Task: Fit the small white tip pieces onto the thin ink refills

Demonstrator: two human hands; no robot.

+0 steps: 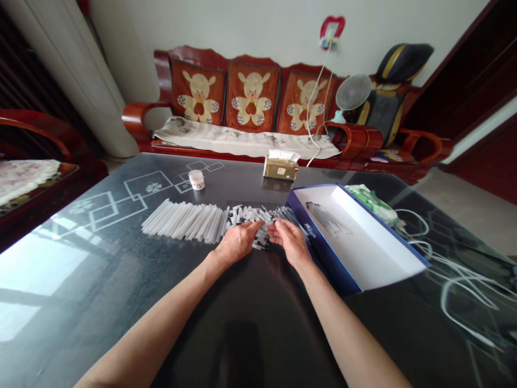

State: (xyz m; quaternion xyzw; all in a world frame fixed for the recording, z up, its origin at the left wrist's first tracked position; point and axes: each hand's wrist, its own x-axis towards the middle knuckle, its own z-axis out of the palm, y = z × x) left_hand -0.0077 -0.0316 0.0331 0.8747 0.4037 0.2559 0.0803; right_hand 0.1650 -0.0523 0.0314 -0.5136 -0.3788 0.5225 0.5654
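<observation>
My left hand (237,240) and my right hand (290,238) are close together over a pile of small white and black pieces (244,214) that look like pen parts. Both have their fingers drawn together at the tips; what they pinch is too small to make out. Left of the pile lies a row of translucent white tubes (183,221), like pen barrels, side by side. Thin, dark-tipped sticks (281,213), like pen refills, lie behind my right hand. At my right, an open blue box (388,256) with a white inside holds several slender clear pens (325,216).
On the dark glossy table (100,269) stand a small white tub (196,180) and a tissue box (280,166). Right of the blue box lie a green-and-white packet (374,202) and loose white cables (456,280). Beyond the table is a wooden sofa (139,114) with a small fan (353,92).
</observation>
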